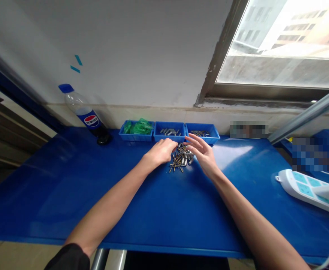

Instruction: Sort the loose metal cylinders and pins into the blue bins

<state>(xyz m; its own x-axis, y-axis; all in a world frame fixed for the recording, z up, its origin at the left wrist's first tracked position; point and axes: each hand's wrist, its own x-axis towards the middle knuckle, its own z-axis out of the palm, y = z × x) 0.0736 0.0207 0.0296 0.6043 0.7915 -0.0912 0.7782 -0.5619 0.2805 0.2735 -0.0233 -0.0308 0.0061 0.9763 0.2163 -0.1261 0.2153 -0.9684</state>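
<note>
A mixed pile of small metal parts (178,162), thin brass-and-dark rods and short silver cylinders, lies on the blue table (153,210). My left hand (161,150) is at the pile's left edge, fingers curled closed; whatever they may hold is hidden. On the opposite side, my right hand (205,154) has its fingers stretched apart, over the pile's right edge, holding nothing I can see. Just behind stand three blue bins in a row: the left bin (136,138) has green plastic pieces, the middle bin (164,138) silver cylinders, the right bin (211,140) thin rods.
A cola bottle (91,120) with a blue cap stands at the back left, near the wall. A white power strip (302,187) lies on the right, its cable hanging at the front corner. Behind it, a slanted metal post (307,112) rises beside the window.
</note>
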